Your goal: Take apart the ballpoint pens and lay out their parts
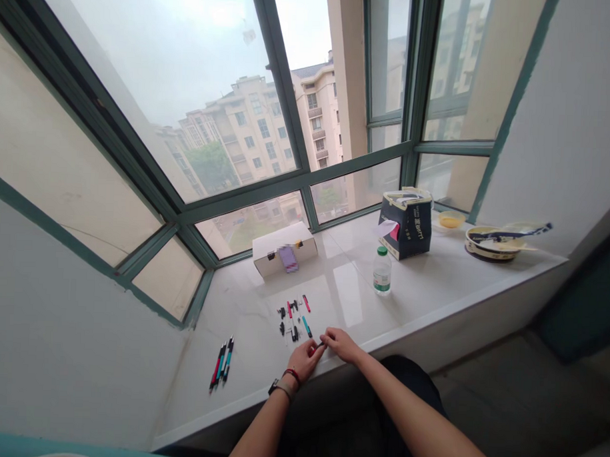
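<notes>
Near the front edge of the sill, my left hand (pixel 303 362) is closed around a small red-and-dark pen piece (pixel 313 351); a wristwatch and a red bracelet are on that wrist. Touching the piece's other end, my right hand (pixel 341 345) pinches it with fingertips closed; its exact shape is mostly hidden by the fingers. Just beyond the hands lie loose pen parts: a teal barrel (pixel 307 326), a red barrel (pixel 306 302), and several small black pieces (pixel 294 333). Several whole pens (pixel 221 363) with red and teal barrels lie side by side to the left.
A clear bottle with a green cap (pixel 382 271) stands right of the parts. Behind are a white box (pixel 264 254) with a purple item against it, and a dark paper bag (pixel 416 229). Far right are a yellow bowl (pixel 451 220) and a round food container (pixel 490 251).
</notes>
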`<state>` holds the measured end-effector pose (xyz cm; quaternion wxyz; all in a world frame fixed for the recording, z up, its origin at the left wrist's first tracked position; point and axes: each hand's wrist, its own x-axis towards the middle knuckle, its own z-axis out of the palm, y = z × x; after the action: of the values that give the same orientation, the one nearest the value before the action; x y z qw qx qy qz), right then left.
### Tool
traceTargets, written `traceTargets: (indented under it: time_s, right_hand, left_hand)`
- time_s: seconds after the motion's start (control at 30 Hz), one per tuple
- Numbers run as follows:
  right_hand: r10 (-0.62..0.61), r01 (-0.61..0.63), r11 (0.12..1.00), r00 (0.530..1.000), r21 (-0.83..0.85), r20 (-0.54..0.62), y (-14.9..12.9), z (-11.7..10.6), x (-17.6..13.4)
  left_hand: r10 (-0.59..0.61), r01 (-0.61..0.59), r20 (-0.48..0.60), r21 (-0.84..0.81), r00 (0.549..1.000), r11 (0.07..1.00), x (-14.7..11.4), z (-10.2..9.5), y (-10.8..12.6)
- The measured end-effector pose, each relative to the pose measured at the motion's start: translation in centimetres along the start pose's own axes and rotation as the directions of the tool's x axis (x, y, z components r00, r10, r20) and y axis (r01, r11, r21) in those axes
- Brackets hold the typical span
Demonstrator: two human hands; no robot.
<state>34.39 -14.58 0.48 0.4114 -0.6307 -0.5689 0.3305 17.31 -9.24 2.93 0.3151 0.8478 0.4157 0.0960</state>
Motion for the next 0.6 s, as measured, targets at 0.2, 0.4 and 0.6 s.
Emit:
traceTargets:
  time_s: [0.2, 0.4, 0.6]
  right_hand:
    - [0.01, -0.013, 0.994, 1.0, -0.109, -0.025, -0.3, 0.6, -0.4]
    - [0.031, -0.031, 0.999, 0.999, -0.016, -0.011, -0.3, 0.4, -0.2]
    - [0.026, -0.025, 0.999, 0.999, 0.041, -0.025, 0.4, 0.5, 0.2]
  left_hand:
    - [0.059, -0.064, -0.126, -0.042, 0.99, 0.997, -0.7, -0.1, 1.9]
    - [-0.015, 0.017, -0.018, 0.124, 1.0, 0.992, -0.8, -0.9, 2.5]
    - [0.066, -0.062, -0.033, 0.113, 0.997, 0.992, -0.9, -0.9, 2.2]
